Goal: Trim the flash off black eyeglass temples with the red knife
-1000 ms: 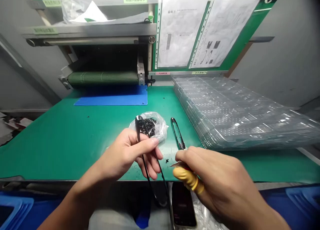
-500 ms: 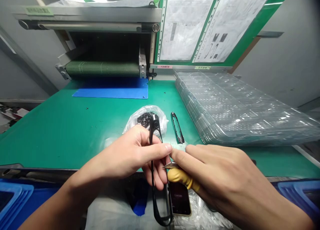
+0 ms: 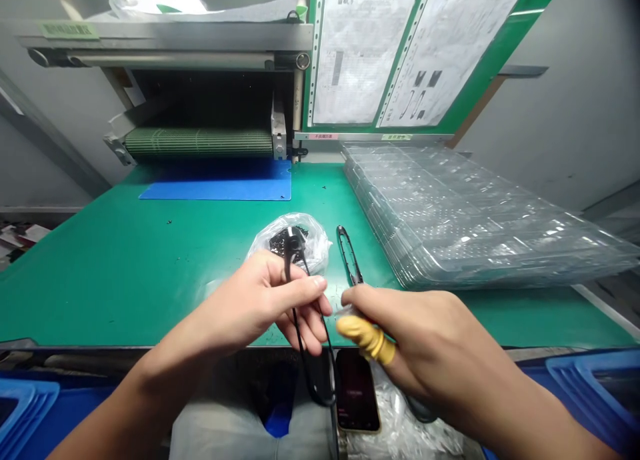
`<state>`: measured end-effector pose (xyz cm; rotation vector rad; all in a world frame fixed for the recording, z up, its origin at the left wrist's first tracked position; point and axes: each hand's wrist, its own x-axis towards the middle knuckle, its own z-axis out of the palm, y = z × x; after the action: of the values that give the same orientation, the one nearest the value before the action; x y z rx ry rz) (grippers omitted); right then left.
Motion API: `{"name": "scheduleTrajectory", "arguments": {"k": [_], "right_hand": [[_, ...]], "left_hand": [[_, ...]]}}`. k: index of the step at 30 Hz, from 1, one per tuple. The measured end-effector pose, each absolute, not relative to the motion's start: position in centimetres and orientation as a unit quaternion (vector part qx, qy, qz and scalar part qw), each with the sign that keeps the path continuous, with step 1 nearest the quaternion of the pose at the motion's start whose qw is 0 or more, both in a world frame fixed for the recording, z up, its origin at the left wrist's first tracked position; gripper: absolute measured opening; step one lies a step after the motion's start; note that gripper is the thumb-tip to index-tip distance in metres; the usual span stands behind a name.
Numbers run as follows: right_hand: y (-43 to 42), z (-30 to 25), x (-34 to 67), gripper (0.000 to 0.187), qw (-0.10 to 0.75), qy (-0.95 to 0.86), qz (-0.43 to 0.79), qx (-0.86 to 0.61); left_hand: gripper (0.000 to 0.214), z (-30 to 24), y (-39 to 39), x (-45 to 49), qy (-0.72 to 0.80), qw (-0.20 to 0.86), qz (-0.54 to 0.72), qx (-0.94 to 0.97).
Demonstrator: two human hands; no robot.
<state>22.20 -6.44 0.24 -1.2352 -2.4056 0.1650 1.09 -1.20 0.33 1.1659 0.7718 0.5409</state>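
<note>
My left hand (image 3: 280, 300) is closed on a long, thin black plastic frame (image 3: 326, 397), a narrow loop tilted upright, its lower end hanging past the table's front edge. Just to the right, my right hand (image 3: 425, 340) grips a small knife (image 3: 346, 311); its metal blade is blurred and its handle mostly hidden in the palm. A yellow finger cot (image 3: 364, 337) covers the right thumb. The blade sits a little apart from the frame. Beyond the right fingertips, a second black frame (image 3: 349, 253) lies on the green table (image 3: 200, 273).
Behind my left hand sits a clear plastic bag (image 3: 316, 247) of small black scraps. Stacked clear trays (image 3: 475, 227) stand at the right. A conveyor (image 3: 200, 143) ends above a blue sheet (image 3: 215, 185) at the back. Below the table edge lies a phone (image 3: 357, 393).
My right hand has drawn the knife slightly away from the frame. The frame's lower end has risen and shifted left with my left hand. The view has turned slightly.
</note>
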Motion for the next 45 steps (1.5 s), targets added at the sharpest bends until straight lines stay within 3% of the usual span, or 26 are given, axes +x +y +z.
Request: {"name": "scheduleTrajectory", "arguments": {"k": [4, 7, 10, 14, 17, 22, 26, 37, 42, 45], "right_hand": [[-6.5, -0.8, 21.2, 0.027, 0.344, -0.684, 0.412, -0.493], [-6.0, -2.2, 20.5, 0.040, 0.438, -0.575, 0.519, -0.455], [-5.1, -2.5, 21.4, 0.045, 0.497, -0.563, 0.487, -0.446], [-4.2, -1.6, 23.2, 0.044, 0.465, -0.606, 0.485, -0.426], [-4.1, -0.9, 23.3, 0.039, 0.437, -0.652, 0.447, -0.430], [-6.2, -0.3, 22.5, 0.010, 0.366, -0.782, 0.065, -0.500], [-8.1, -0.3, 22.1, 0.025, 0.270, -0.832, -0.114, -0.471], [-8.4, 0.1, 21.7, 0.026, 0.198, -0.845, -0.167, -0.467], [-8.7, -0.2, 21.6, 0.020, 0.161, -0.860, -0.139, -0.465], [-8.9, -0.4, 21.9, 0.022, 0.180, -0.855, -0.112, -0.473]], "left_hand": [[0.036, -1.6, -2.0, 1.6, 0.396, 0.629, 0.440, 0.505], [0.031, -3.7, -3.7, 2.2, 0.422, 0.545, 0.554, 0.467], [0.033, -5.1, -5.3, 1.9, 0.432, 0.525, 0.511, 0.526], [0.045, -4.8, -5.6, 1.2, 0.316, 0.760, 0.329, 0.463], [0.050, -3.9, -5.5, 1.6, 0.292, 0.812, 0.209, 0.459], [0.046, -2.1, -6.1, 2.4, 0.386, 0.745, 0.234, 0.491], [0.046, -1.3, -6.9, 2.5, 0.423, 0.702, 0.251, 0.516], [0.044, -0.9, -8.0, 2.5, 0.437, 0.618, 0.237, 0.609], [0.049, -1.0, -8.1, 2.3, 0.451, 0.561, 0.221, 0.658], [0.047, -1.0, -8.0, 2.3, 0.449, 0.582, 0.224, 0.640]]}}
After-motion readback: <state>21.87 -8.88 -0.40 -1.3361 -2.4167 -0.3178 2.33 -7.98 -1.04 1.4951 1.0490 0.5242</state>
